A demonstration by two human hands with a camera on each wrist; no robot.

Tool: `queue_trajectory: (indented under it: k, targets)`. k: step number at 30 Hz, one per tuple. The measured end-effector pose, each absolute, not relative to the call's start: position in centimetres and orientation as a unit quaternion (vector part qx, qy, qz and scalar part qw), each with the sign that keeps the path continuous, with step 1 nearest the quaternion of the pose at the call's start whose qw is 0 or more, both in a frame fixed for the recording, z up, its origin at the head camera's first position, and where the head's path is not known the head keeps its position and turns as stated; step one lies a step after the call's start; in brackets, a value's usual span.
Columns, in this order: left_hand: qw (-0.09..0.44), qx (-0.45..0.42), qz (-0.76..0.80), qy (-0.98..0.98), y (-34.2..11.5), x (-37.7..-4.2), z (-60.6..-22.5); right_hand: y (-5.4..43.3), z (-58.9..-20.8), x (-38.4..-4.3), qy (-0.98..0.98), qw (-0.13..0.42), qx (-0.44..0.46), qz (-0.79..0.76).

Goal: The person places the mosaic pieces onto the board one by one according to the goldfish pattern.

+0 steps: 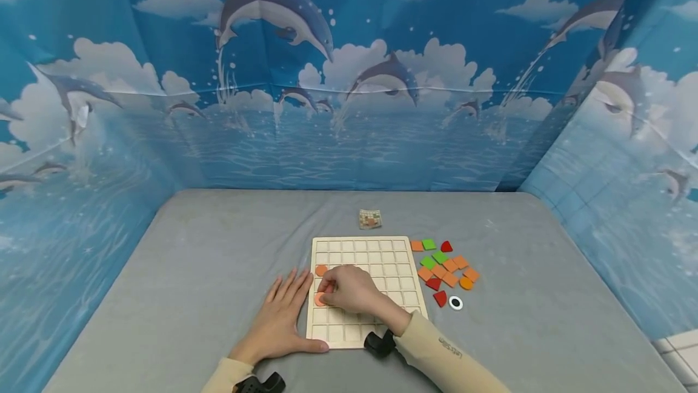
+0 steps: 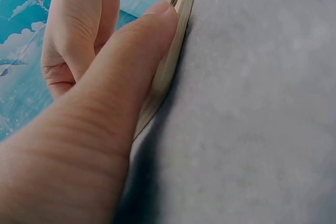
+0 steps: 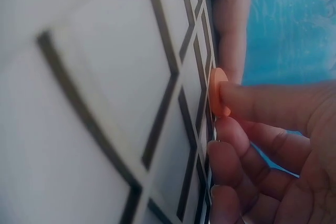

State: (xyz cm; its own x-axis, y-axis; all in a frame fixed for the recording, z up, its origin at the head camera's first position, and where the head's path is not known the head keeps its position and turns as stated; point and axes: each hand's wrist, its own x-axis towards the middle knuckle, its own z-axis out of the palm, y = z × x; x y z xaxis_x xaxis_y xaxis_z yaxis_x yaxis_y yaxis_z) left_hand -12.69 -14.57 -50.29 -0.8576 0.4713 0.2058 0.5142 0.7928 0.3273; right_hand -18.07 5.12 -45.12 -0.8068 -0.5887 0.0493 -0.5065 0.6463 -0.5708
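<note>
A pale wooden grid board [image 1: 388,258] lies flat on the table. My right hand [image 1: 353,290] is over its left side, thumb and finger pinching an orange disc [image 1: 319,300] in a left-column cell. In the right wrist view, the thumb lies against that disc [image 3: 216,90], which touches the board, and the other fingers are curled beside it. A second orange disc [image 1: 321,270] sits higher in the same column. My left hand [image 1: 280,322] rests with straight fingers along the board's left edge; its thumb [image 2: 149,35] touches the near edge.
Right of the board lie several orange squares [image 1: 449,280], green squares [image 1: 439,257], red quarter-round pieces [image 1: 440,298], an orange round piece [image 1: 466,283] and a white disc with a black centre [image 1: 455,303]. A small patterned card [image 1: 370,219] lies beyond the board.
</note>
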Motion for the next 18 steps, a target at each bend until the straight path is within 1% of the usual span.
queue_trajectory:
  k: [9, 13, 18]
  targets:
    - [0.046, -0.252, -0.183, -0.949, -14.83, -12.59, -50.08, 4.86, -45.01, -18.23, 0.903, 0.074, -0.298, -0.299]
    - [0.032, -0.250, -0.182, -0.951, -14.61, -12.57, -50.04, 5.06, -45.14, -18.18, 0.903, 0.075, -0.294, -0.304]
    - [0.038, -0.251, -0.182, -0.950, -14.53, -12.61, -50.03, 5.08, -45.18, -18.20, 0.901, 0.069, -0.297, -0.308]
